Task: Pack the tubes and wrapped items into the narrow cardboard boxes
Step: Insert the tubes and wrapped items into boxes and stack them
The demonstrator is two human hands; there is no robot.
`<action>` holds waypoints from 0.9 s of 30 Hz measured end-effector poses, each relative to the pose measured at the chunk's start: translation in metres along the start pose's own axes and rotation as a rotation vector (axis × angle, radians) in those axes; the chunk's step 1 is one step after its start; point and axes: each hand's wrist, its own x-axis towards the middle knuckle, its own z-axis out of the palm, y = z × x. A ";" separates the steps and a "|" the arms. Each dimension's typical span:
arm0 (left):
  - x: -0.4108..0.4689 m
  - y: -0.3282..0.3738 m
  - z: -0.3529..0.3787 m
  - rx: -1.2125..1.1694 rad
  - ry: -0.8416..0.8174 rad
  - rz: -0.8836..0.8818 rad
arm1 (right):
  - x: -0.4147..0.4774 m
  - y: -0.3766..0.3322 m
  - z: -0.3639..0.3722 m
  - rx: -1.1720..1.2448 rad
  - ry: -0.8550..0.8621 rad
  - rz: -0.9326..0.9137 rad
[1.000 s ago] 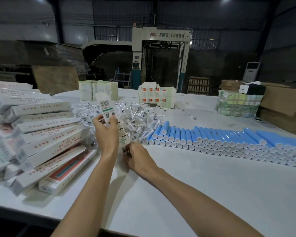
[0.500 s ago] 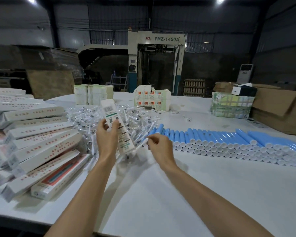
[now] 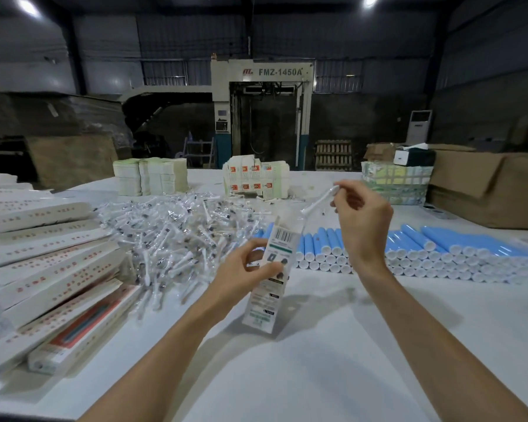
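The right hand (image 3: pixel 361 222) pinches a wrapped item (image 3: pixel 319 202) slanting down-left, its lower end just above the top of the narrow box (image 3: pixel 265 303) gripped near-upright by the left hand (image 3: pixel 246 268).

left hand (image 3: pixel 244 266) grips narrow printed box (image 3: pixel 270 287) mid-length, box tilted, upper end leaning right. right hand (image 3: pixel 363 220) above it, pinching one clear-wrapped white item (image 3: pixel 319 202) by its top end. heap of wrapped items (image 3: pixel 177 229) behind-left; blue tubes (image 3: pixel 424 251) in rows at right; long white boxes (image 3: pixel 43 254) stacked far left on white table (image 3: pixel 317 345).
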 end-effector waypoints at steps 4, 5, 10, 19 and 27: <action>-0.003 -0.001 0.008 0.001 -0.050 0.001 | 0.007 -0.017 0.004 -0.157 -0.036 -0.257; -0.003 0.000 0.008 -0.005 -0.046 -0.001 | 0.007 -0.017 0.005 -0.213 -0.083 -0.317; -0.003 0.001 0.006 -0.020 -0.019 0.008 | -0.008 -0.013 0.018 -0.365 -0.354 -0.361; -0.002 -0.002 0.003 -0.045 -0.048 0.055 | -0.005 -0.012 0.023 -0.272 -0.687 -0.251; -0.003 -0.002 0.003 -0.121 -0.034 0.114 | -0.013 0.007 0.019 -0.075 -0.694 -0.012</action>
